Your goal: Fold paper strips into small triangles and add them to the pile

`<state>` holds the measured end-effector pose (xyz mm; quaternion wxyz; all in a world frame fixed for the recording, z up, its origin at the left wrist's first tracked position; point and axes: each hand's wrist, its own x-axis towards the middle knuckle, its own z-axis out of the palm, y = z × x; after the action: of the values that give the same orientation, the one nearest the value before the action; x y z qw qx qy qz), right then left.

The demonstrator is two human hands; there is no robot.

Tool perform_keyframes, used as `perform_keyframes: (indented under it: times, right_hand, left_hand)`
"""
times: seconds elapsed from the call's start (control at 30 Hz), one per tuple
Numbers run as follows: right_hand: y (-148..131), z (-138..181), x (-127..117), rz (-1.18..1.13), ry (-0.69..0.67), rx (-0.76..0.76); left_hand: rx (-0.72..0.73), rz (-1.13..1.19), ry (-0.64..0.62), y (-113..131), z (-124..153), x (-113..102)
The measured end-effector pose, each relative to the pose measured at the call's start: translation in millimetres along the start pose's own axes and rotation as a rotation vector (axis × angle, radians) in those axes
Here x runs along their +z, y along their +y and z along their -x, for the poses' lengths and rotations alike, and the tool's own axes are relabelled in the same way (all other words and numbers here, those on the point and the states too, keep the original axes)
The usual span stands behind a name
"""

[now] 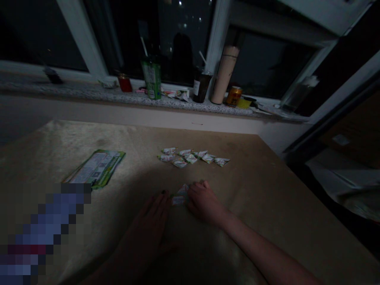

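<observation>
A small printed wrapper (178, 200), partly folded with a pointed upper end, lies on the table between my hands. My left hand (150, 217) rests flat with its fingers stretched out, the fingertips at the wrapper's left edge. My right hand (204, 202) has curled fingers pressed on the wrapper's right side, which they partly cover. Beyond my hands lies a loose group of several small folded wrapper triangles (190, 158), white and green. Dim light hides fine detail of my left hand.
A stack of flat green-and-white packets (101, 166) lies at the left, beside a pixelated patch. On the stone windowsill (178, 102) stand a green cup (152, 79), a dark drink cup (201, 85), a pink flask (225, 75), an orange can (233, 96) and a red jar (125, 83).
</observation>
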<state>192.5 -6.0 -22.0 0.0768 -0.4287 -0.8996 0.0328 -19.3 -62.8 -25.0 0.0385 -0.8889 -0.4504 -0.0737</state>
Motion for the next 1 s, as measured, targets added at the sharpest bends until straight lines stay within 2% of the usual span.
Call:
perform_keyframes:
  times: [0.13, 0.27, 0.37, 0.47, 0.6, 0.73, 1.0]
  right_hand:
    - [5.7, 0.9, 3.1, -0.105, 0.04, -0.016]
    - [16.1, 1.1, 3.4, -0.409, 0.099, -0.015]
    - [24.3, 1.6, 2.1, -0.581, 0.18, 0.082]
    - [30.8, 3.3, 0.3, -0.565, 0.242, 0.19]
    - [35.9, 5.7, -1.5, -0.539, 0.201, 0.271]
    - [35.3, 5.9, -3.5, -0.531, 0.176, 0.284]
    - [31.0, 3.7, -6.5, -0.568, 0.155, 0.315]
  left_hand:
    - [0.001, 0.016, 0.016, -3.3, -3.7, 1.5]
    - [-0.023, 0.071, 0.031, -7.9, -12.7, -0.2]
    - [-0.027, 0.069, 0.056, -12.8, -19.5, -1.4]
    - [-0.038, 0.087, 0.092, -16.3, -26.4, -3.4]
    - [-0.12, 0.192, 0.111, -17.1, -36.1, -3.9]
    - [-0.202, 0.278, 0.098, -16.4, -44.9, -0.4]
    - [-0.227, 0.415, 0.086, -20.8, -49.8, 3.8]
